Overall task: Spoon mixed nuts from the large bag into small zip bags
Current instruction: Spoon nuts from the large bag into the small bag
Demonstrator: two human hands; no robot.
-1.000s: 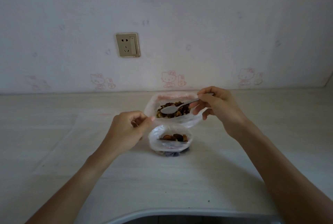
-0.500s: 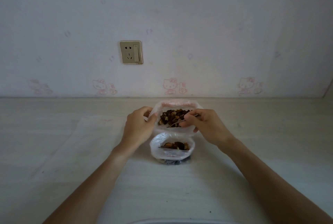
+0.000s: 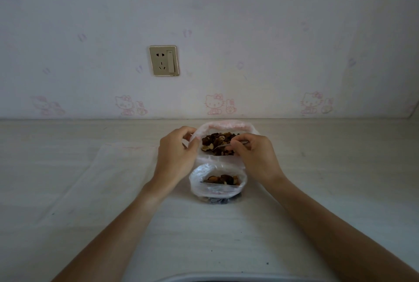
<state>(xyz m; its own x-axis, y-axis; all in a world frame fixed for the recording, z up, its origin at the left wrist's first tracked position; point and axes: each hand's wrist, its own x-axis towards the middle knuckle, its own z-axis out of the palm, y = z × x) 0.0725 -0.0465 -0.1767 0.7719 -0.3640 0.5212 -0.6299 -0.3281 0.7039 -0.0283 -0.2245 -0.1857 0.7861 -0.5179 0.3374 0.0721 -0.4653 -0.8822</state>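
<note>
The left hand (image 3: 175, 157) has its fingers curled round the left rim of the large bag (image 3: 226, 126), pinching the plastic between thumb and forefinger and holding the mouth wide. The right hand (image 3: 254, 154) is closed on the handle of a spoon (image 3: 223, 145), fingers bunched together over it; the bowl looks to be dipped into the mixed nuts (image 3: 217, 142), though it is hard to make out against them. Just in front of the large bag, touching its near wall, the small zip bag (image 3: 217, 182) stands open on the table (image 3: 317, 191) with nuts already inside, below and between both hands. A wall socket (image 3: 164, 60) sits on the wall behind the large bag.
</note>
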